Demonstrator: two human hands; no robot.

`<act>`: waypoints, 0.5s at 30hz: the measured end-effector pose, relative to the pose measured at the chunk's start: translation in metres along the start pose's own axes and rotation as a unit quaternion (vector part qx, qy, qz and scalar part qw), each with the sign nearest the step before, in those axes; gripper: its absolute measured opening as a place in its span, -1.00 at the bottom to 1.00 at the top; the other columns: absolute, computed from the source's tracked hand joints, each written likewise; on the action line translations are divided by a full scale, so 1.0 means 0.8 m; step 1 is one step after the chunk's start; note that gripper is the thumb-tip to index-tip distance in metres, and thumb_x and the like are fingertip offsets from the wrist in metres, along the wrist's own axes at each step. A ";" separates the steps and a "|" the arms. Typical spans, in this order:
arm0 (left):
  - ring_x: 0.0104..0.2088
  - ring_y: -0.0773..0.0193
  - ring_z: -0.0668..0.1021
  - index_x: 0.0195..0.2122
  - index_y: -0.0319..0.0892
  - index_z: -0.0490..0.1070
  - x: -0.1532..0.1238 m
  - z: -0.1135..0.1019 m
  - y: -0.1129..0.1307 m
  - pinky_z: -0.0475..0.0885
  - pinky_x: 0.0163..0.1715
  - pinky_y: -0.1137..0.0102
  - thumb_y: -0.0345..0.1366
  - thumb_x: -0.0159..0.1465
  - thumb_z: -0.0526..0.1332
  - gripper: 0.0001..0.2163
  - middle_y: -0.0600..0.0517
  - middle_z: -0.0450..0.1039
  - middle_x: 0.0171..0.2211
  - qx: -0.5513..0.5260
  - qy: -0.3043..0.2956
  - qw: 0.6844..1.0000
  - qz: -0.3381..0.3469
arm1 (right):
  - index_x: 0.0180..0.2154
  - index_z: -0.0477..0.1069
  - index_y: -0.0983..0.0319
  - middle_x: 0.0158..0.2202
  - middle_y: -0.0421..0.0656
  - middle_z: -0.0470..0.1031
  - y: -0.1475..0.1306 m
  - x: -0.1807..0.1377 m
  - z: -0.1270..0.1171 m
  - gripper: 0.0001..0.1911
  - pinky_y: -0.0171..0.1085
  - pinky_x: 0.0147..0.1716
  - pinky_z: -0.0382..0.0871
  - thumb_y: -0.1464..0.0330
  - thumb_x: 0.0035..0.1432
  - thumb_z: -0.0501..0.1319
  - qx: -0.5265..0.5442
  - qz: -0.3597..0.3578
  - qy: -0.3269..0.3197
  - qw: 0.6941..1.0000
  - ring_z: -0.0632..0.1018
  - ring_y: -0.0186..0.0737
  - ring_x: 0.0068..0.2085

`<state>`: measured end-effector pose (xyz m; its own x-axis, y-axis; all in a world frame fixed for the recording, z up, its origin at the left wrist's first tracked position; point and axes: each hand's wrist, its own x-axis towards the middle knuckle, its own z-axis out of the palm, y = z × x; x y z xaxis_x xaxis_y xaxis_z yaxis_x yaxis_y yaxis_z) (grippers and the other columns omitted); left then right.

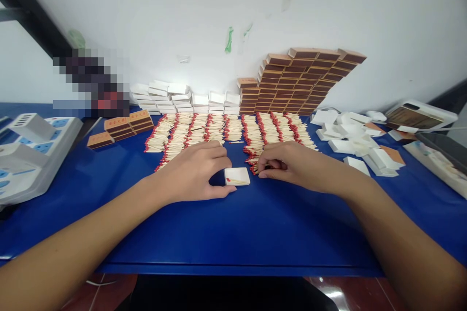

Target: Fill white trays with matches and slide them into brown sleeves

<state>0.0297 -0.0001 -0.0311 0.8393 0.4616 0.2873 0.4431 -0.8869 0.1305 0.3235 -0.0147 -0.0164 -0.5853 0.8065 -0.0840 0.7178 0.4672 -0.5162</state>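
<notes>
A small white matchbox tray [237, 176] lies on the blue table [233, 233] between my hands, with one or two red-tipped matches in it. My left hand [195, 171] rests just left of the tray, fingers curled, thumb touching its near left corner. My right hand [286, 163] is right of the tray, fingers pinched together at the near edge of the match pile [255, 155]; what they hold is too small to see. Rows of red-tipped matches [226, 129] stretch across the table behind both hands.
Brown matchbox sleeves [299, 82] are stacked against the wall, white inner trays [175, 97] to their left. Loose white trays [353, 141] lie at right, several closed boxes [124, 126] at left. A white power strip [32, 150] sits far left, a device [419, 116] far right.
</notes>
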 end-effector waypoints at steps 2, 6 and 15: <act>-0.18 0.12 0.57 -0.13 -0.21 0.62 0.000 0.000 0.000 0.40 -0.18 0.24 -0.05 0.44 0.36 -0.71 -0.02 0.52 -0.25 0.000 -0.001 1.000 -0.001 | -0.15 0.65 0.14 -0.20 -0.15 0.65 0.000 0.000 0.000 -0.86 -0.23 -0.26 0.33 0.27 0.36 0.32 -0.001 -0.003 0.005 1.000 0.59 -0.17 -0.21; -0.17 0.11 0.57 -0.12 -0.21 0.62 -0.001 0.000 0.001 0.41 -0.17 0.24 -0.06 0.44 0.36 -0.72 -0.02 0.53 -0.24 -0.001 0.000 1.000 -0.003 | -0.16 0.66 0.14 -0.28 -0.16 0.61 0.000 0.003 0.000 -0.88 -0.23 -0.28 0.30 0.28 0.35 0.34 -0.020 -0.015 0.018 1.000 0.55 -0.17 -0.26; -0.18 0.11 0.57 -0.11 -0.22 0.63 -0.001 0.000 0.001 0.41 -0.17 0.24 -0.05 0.44 0.36 -0.71 -0.02 0.52 -0.24 0.000 0.003 1.000 0.004 | -0.17 0.64 0.15 -0.21 -0.12 0.64 0.004 0.006 0.003 -0.85 -0.20 -0.20 0.36 0.30 0.41 0.27 -0.017 -0.047 0.025 0.998 0.59 -0.13 -0.19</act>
<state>0.0297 -0.0012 -0.0309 0.8405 0.4551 0.2939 0.4371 -0.8902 0.1285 0.3219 -0.0098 -0.0203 -0.6311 0.7757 0.0060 0.6739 0.5521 -0.4910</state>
